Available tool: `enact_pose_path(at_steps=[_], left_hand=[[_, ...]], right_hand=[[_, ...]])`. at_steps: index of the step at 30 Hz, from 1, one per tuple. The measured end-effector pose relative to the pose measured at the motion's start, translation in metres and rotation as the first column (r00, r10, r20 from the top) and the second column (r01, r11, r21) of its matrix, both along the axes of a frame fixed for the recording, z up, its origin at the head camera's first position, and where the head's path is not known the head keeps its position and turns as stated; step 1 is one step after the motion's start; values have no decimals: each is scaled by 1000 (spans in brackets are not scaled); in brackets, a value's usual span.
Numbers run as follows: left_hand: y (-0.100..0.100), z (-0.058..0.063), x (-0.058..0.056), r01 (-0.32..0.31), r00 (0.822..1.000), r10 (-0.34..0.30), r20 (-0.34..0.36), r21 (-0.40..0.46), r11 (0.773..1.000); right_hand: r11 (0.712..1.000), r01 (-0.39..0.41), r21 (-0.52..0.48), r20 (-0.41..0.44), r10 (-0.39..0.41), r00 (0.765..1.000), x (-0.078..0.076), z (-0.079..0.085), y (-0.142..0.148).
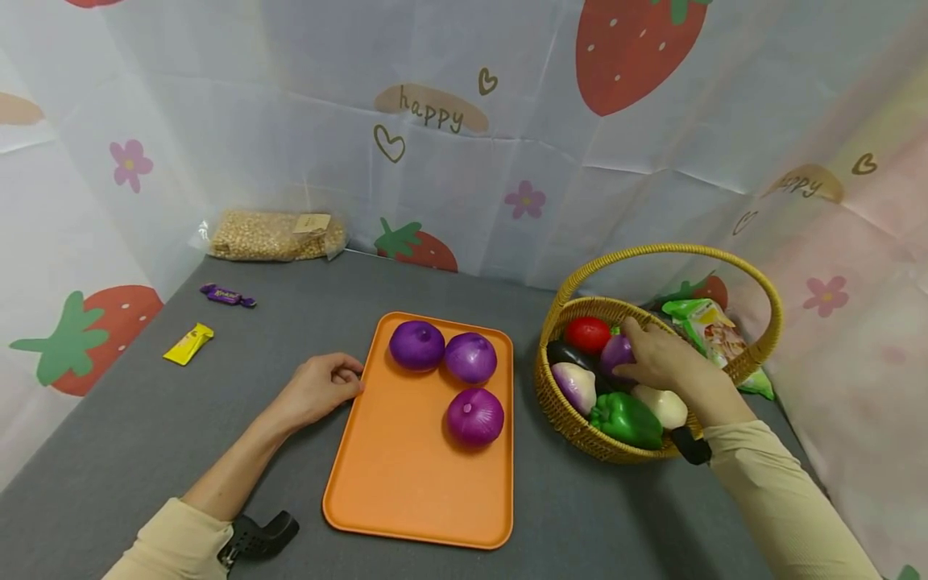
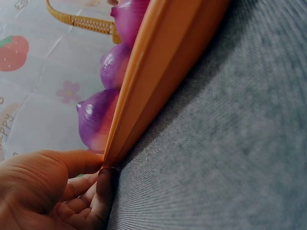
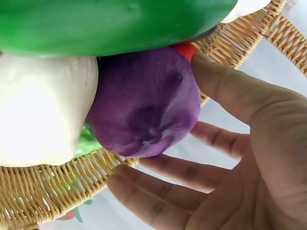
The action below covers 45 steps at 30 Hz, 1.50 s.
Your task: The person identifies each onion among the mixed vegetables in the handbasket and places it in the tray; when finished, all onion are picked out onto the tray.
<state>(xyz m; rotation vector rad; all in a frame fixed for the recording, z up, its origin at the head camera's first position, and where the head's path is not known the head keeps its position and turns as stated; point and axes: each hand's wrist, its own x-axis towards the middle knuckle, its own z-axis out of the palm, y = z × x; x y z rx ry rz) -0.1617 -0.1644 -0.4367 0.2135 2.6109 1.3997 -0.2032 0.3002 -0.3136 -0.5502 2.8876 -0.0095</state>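
Left grip (image 1: 316, 390): pinches tray (image 1: 413, 487) | right grip (image 1: 661, 358): curved wide round onion (image 3: 146, 103) in basket (image 1: 573, 425)

Three onions (image 1: 474, 417) are showing purple, their tray (image 1: 413, 483) plain orange, the basket (image 1: 590, 435) at its three o'clock yellow (woven-patterned).

A grey tabletop (image 1: 261, 330) meets a pale cloth backdrop (image 1: 290, 145) — printed with strawberries (image 1: 641, 52), pinkish-purple flowers (image 1: 130, 165) and the word "happy"; against it, back left, lies a clear bag of yellowish kernels (image 1: 254, 236); nearer, a purple-wrapped sweet (image 1: 228, 296), then a small yellow packet (image 1: 189, 344); far right, a green packet (image 1: 714, 332) — partly hidden.
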Motion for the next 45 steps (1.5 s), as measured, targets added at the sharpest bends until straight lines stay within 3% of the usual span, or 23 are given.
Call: enact_pose_path(at_steps=[5, 20, 26, 34, 39, 45], left_hand=[[0, -1, 0, -3, 1000, 3, 4, -9, 1000], [0, -3, -1, -3, 1000, 4, 8, -22, 1000], [1, -3, -1, -1, 1000, 2, 15, -16, 1000], [1, 0, 0, 7, 1000, -7, 2, -10, 1000], [0, 1, -1, 6, 1000, -6, 2, -9, 1000], [-1, 0, -1, -1, 1000, 1, 6, -13, 1000]], right_hand=[[999, 16, 37, -10, -16, 1000, 0, -2, -3], [997, -51, 63, -139, 59, 988, 2, -9, -4], [995, -34, 92, -223, 54, 973, 6, -2, -5], [995, -43, -85, -323, 13, 946, 34, 14, -11], [971, -160, -180, -436, 67, 897, 61, 18, -27], [919, -354, -173, -569, 200, 797, 86, 13, -57]])
